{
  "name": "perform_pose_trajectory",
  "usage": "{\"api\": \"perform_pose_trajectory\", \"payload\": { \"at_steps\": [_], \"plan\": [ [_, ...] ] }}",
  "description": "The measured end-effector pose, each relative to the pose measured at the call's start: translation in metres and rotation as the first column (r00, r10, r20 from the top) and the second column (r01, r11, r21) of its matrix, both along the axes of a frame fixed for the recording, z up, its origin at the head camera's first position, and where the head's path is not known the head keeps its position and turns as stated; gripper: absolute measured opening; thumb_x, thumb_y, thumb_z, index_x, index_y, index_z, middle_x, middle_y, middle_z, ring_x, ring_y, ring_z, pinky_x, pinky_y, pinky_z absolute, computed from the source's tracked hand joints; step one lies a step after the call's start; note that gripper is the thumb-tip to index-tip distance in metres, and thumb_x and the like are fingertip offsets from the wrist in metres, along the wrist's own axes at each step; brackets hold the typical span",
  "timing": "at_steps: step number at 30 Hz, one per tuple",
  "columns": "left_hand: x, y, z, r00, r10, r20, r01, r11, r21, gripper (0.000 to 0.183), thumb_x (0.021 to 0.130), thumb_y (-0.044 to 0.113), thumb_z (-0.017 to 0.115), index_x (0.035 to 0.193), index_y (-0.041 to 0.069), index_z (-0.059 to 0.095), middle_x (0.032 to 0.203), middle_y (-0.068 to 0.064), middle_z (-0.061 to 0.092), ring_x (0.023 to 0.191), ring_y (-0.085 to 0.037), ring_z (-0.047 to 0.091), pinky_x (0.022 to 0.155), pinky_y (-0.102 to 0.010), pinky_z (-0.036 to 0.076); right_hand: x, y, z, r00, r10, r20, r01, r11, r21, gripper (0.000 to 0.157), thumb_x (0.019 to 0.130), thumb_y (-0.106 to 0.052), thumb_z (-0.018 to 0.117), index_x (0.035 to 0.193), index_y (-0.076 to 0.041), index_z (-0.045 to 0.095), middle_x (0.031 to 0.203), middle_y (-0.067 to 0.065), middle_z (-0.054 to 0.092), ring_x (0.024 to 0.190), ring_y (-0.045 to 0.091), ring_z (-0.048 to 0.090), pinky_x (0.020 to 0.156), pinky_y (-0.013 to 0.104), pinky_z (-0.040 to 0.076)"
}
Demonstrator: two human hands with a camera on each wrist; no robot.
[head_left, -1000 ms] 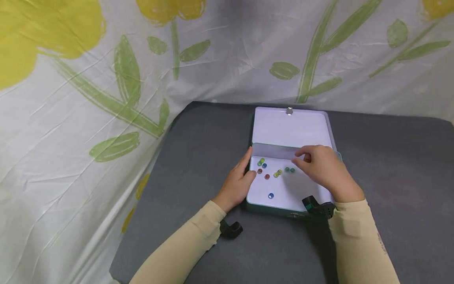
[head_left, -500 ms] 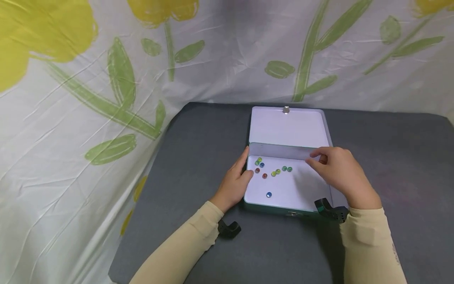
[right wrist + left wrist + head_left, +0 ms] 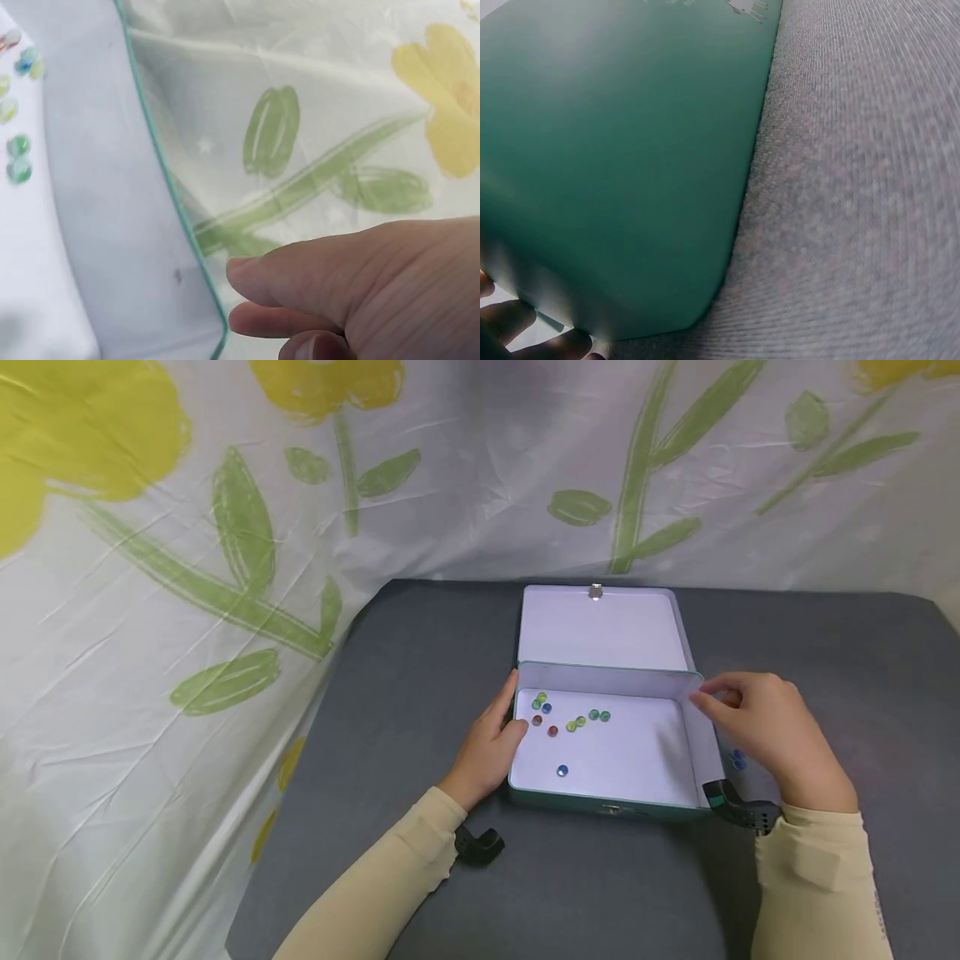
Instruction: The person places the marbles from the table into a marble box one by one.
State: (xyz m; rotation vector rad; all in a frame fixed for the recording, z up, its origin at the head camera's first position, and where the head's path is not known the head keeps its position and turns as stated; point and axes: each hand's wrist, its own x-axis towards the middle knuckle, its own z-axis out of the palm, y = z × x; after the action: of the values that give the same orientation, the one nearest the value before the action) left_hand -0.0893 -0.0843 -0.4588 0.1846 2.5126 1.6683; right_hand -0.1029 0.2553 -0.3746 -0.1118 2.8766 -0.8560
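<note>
A green metal box [image 3: 611, 806] with a white inside lies on the dark table, its lid [image 3: 603, 627] folded back. Several small glass marbles [image 3: 576, 724] in green, yellow, red and blue are scattered over the left half of its floor. My left hand [image 3: 483, 756] grips the box's left wall, thumb at the rim; its fingertips [image 3: 559, 345] show at the box edge in the left wrist view. Over the right rim hovers my right hand [image 3: 765, 727], thumb and forefinger apart with nothing visible between them. Blue marbles [image 3: 738, 760] lie right of the box, beside that hand.
A pale patch [image 3: 753, 783] lies beneath the blue marbles, mostly hidden by the right hand. Metal clasps sit on the lid edge [image 3: 596, 592] and the box front. A white cloth [image 3: 480, 477] printed with flowers hangs behind and left of the dark table [image 3: 420, 710].
My right hand has moved right, from above the box floor to its right rim. Blue marbles beside the box have come into sight. The left hand stays on the box.
</note>
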Motion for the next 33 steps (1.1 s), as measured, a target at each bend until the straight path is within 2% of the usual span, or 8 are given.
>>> {"api": "perform_pose_trajectory", "payload": {
  "at_steps": [4, 7, 10, 17, 20, 26, 30, 33],
  "plan": [
    [0.000, -0.001, 0.001, 1.000, 0.006, 0.006, -0.006, 1.000, 0.013, 0.071, 0.104, 0.018, 0.046, 0.169, 0.036, 0.022, 0.170, 0.018, 0.025, 0.156, -0.003, 0.023, 0.126, -0.042, 0.025, 0.004, 0.012, -0.007, 1.000, -0.008, 0.002, 0.008, 1.000, -0.005, 0.050, 0.107, -0.039, 0.057, 0.124, 0.006, 0.071, 0.075, 0.004, 0.063, 0.070, 0.020, 0.052, 0.060, 0.035, 0.041],
    [0.000, 0.000, 0.001, 1.000, -0.004, 0.002, 0.004, 1.000, 0.011, 0.071, 0.105, 0.017, 0.046, 0.169, 0.034, 0.021, 0.171, 0.017, 0.024, 0.156, -0.004, 0.022, 0.127, -0.043, 0.024, 0.008, 0.020, -0.013, 0.999, -0.031, 0.012, 0.031, 1.000, 0.003, 0.051, 0.108, -0.039, 0.055, 0.126, 0.007, 0.070, 0.075, 0.005, 0.060, 0.069, 0.020, 0.050, 0.059, 0.035, 0.039],
    [-0.001, 0.000, 0.000, 1.000, -0.010, 0.000, 0.010, 1.000, 0.008, 0.071, 0.105, 0.017, 0.046, 0.170, 0.031, 0.021, 0.171, 0.016, 0.023, 0.157, -0.005, 0.021, 0.127, -0.043, 0.024, 0.012, 0.026, -0.020, 0.999, -0.045, 0.015, 0.045, 0.999, -0.004, 0.051, 0.108, -0.037, 0.055, 0.126, 0.009, 0.069, 0.079, 0.007, 0.063, 0.071, 0.020, 0.052, 0.059, 0.035, 0.041],
    [-0.001, 0.000, 0.001, 1.000, -0.007, -0.012, 0.008, 1.000, 0.017, 0.071, 0.105, 0.015, 0.046, 0.170, 0.026, 0.021, 0.171, 0.016, 0.023, 0.157, -0.004, 0.020, 0.128, -0.042, 0.022, 0.015, 0.039, -0.031, 0.995, -0.092, -0.036, 0.091, 0.996, -0.024, 0.048, 0.107, -0.034, 0.059, 0.123, 0.010, 0.070, 0.090, 0.015, 0.072, 0.075, 0.021, 0.055, 0.060, 0.034, 0.043],
    [-0.001, 0.001, 0.000, 1.000, -0.010, -0.010, 0.010, 1.000, 0.011, 0.070, 0.105, 0.015, 0.045, 0.170, 0.026, 0.021, 0.171, 0.017, 0.022, 0.157, -0.003, 0.020, 0.128, -0.042, 0.021, 0.017, 0.045, -0.035, 0.995, -0.092, -0.026, 0.092, 0.996, 0.001, 0.046, 0.106, -0.032, 0.060, 0.121, 0.010, 0.071, 0.086, 0.014, 0.070, 0.072, 0.021, 0.053, 0.058, 0.035, 0.042],
    [-0.002, 0.001, -0.001, 1.000, -0.013, -0.009, 0.013, 1.000, 0.006, 0.071, 0.104, 0.018, 0.045, 0.170, 0.030, 0.021, 0.171, 0.016, 0.023, 0.156, -0.005, 0.023, 0.127, -0.043, 0.024, 0.021, 0.054, -0.044, 0.997, -0.080, 0.021, 0.079, 0.996, 0.029, 0.041, 0.104, -0.030, 0.065, 0.116, 0.008, 0.073, 0.090, 0.017, 0.073, 0.076, 0.024, 0.060, 0.059, 0.034, 0.045],
    [-0.002, 0.001, -0.002, 1.000, -0.008, 0.005, 0.008, 1.000, 0.008, 0.071, 0.105, 0.018, 0.045, 0.170, 0.031, 0.020, 0.171, 0.015, 0.024, 0.156, -0.006, 0.024, 0.126, -0.044, 0.027, 0.023, 0.057, -0.050, 0.997, -0.074, 0.034, 0.073, 0.997, 0.037, 0.039, 0.101, -0.030, 0.069, 0.111, 0.007, 0.075, 0.093, 0.021, 0.074, 0.080, 0.031, 0.066, 0.060, 0.036, 0.048],
    [-0.002, 0.000, -0.003, 1.000, -0.008, 0.005, 0.008, 1.000, 0.018, 0.071, 0.105, 0.017, 0.045, 0.170, 0.029, 0.019, 0.171, 0.016, 0.022, 0.156, -0.005, 0.021, 0.126, -0.045, 0.025, 0.024, 0.060, -0.053, 0.996, -0.071, 0.052, 0.069, 0.997, 0.044, 0.039, 0.100, -0.030, 0.069, 0.111, 0.007, 0.076, 0.099, 0.026, 0.074, 0.087, 0.038, 0.069, 0.064, 0.043, 0.053]
  ]
}}
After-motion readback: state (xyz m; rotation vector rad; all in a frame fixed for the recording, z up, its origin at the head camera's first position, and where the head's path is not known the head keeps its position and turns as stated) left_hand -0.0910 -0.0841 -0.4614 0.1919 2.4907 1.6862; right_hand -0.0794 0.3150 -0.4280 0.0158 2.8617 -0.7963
